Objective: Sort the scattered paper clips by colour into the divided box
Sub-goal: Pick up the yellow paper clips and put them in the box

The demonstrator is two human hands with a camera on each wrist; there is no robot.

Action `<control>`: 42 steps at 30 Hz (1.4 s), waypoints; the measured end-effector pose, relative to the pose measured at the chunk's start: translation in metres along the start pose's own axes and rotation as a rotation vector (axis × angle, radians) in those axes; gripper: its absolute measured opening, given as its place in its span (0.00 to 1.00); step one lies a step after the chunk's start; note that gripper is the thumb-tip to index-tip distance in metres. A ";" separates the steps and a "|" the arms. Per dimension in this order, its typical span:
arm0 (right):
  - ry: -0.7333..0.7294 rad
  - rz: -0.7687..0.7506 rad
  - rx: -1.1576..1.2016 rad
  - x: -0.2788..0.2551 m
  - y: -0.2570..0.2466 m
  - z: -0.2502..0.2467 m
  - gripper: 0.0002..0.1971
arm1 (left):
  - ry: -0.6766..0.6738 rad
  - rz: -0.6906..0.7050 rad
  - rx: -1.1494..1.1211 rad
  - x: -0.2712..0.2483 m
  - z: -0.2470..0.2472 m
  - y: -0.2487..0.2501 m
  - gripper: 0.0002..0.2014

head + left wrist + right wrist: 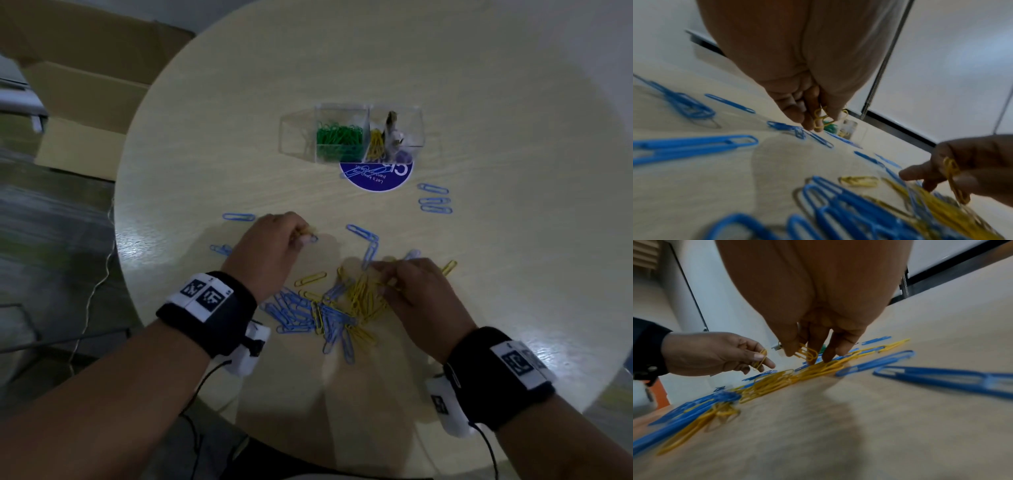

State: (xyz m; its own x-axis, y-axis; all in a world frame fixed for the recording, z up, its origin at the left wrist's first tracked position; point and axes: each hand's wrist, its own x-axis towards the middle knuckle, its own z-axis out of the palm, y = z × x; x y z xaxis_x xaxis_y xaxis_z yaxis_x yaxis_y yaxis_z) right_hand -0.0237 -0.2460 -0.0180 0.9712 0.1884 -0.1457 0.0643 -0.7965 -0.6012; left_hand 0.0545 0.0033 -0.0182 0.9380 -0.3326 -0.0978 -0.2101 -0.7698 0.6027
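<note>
**Paper clips half sorted, both hands holding yellow ones**

Paper clips lie in a mixed heap (337, 305) of blue and yellow at the lower middle of the head view, on the round pale counter (513, 102). Blue ones crowd the heap's left side, yellow ones its right.

Just above the heap on the right, the right hand (416, 291) reaches down into the yellow strands. In the right wrist view its fingertips (827, 357) touch the pile while thumb and fingers pinch several yellow clips (807, 352).

Left of centre, the left hand (270, 250) hovers just above the counter with fingers curled round a small bunch of yellow clips (821, 117), pinched near the fingertips. A single yellow clip (310, 278) lies between the two hands.

Loose blue clips lie around the hands: one (238, 217) to the upper left of the left hand, a pair (368, 241) in the centre, and three (434, 198) towards the right.

Further up the frame, a blue round sticker (375, 178) with white lettering lies flat, a blue clip on it. Touching its far edge stands the clear divided box (352, 133): green clips (339, 138) fill one compartment, yellow clips (376, 145) sit in the next one to the right. Something whitish and unclear stands beside those.

At upper left, beyond the counter's edge, lies a cardboard box (85, 102).
</note>
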 end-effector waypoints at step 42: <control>0.412 0.398 0.483 0.063 -0.010 -0.090 0.03 | 0.159 -0.170 -0.164 0.093 -0.039 0.084 0.01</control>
State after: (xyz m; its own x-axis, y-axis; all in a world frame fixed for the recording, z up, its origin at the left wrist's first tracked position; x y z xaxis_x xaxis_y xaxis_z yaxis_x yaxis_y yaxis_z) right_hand 0.0577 -0.2783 0.0494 0.9134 -0.3676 -0.1751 -0.3255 -0.4010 -0.8563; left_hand 0.1352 -0.0714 0.0538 0.9901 -0.1070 -0.0909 -0.0110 -0.7045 0.7096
